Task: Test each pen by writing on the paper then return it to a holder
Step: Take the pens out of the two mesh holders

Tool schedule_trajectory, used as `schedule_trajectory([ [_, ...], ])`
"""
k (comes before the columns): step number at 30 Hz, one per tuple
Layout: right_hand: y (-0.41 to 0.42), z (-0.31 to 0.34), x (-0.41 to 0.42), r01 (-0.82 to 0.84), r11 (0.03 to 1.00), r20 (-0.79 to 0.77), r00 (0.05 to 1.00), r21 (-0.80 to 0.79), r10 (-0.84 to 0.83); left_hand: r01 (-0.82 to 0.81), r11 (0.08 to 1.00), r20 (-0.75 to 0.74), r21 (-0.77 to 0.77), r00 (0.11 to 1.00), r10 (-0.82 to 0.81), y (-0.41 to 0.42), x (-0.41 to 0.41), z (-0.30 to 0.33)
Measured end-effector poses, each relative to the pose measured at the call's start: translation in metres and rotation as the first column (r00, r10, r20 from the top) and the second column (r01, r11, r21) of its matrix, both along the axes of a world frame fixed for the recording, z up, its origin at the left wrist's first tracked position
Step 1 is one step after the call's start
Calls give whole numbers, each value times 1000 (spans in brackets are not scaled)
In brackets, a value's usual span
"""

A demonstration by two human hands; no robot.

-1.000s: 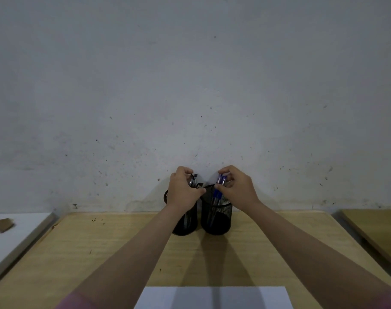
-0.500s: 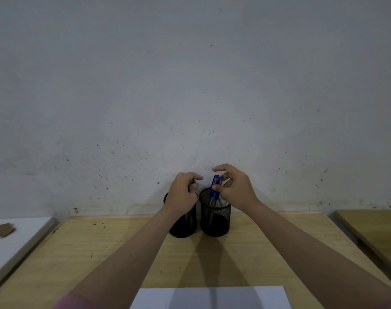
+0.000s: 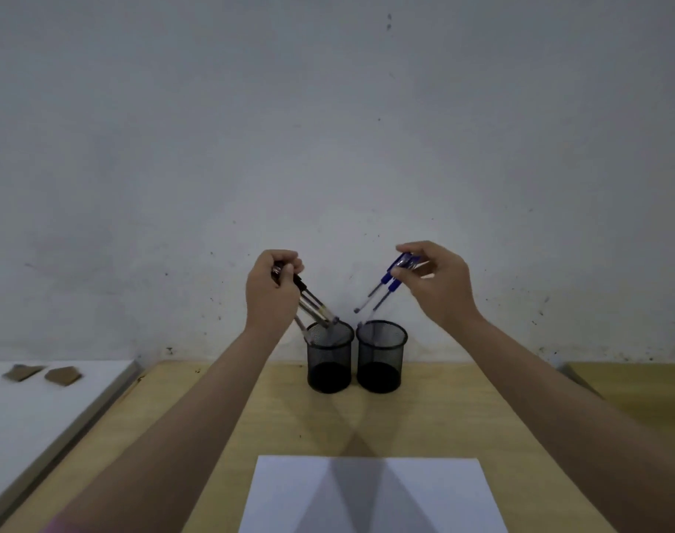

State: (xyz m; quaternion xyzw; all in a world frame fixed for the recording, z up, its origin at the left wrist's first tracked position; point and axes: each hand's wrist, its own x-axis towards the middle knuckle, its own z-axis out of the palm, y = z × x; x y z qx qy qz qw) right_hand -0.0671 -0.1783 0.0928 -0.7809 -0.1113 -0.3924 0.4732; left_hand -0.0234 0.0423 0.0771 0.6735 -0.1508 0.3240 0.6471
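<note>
Left hand [image 3: 270, 292] grips a bundle of dark-capped pens [image 3: 310, 302], fingers curled round the capped ends. The bundle slants down to the right; its lower tips sit at or just inside the rim of the left holder [image 3: 330, 357].

Right hand [image 3: 437, 282] pinches a bundle of blue-capped pens [image 3: 385, 284] between thumb and fingers at the capped ends. These slant down to the left, tips just above the rim of the right holder [image 3: 382, 355] and apart from it.

Both holders are black mesh cups, upright, just beside each other at the middle of the far edge of the wooden table [image 3: 220, 409], against the wall [image 3: 328, 128].

White paper [image 3: 370, 498] lies flat at the middle of the near edge, well apart from the holders.

A white surface [image 3: 39, 413] adjoins the table's left edge, with two brown scraps [image 3: 62, 376] on it
</note>
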Motion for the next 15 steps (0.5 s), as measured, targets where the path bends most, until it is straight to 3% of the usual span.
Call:
schedule_trajectory([
  [5, 8, -18, -31, -38, 991, -46, 998, 125, 44, -50, 987, -99, -152, 994, 35, 17, -28, -27],
  [11, 11, -101, -49, 83, 958, -296, 955, 275, 2, -156, 962, -351, -222, 934, 71, 16, -45, -98],
  [15, 13, -140, -52, 159, 947, -444, 896, 280, -19, -162, 953, -475, -257, 880, 22, 11, -44, -123],
])
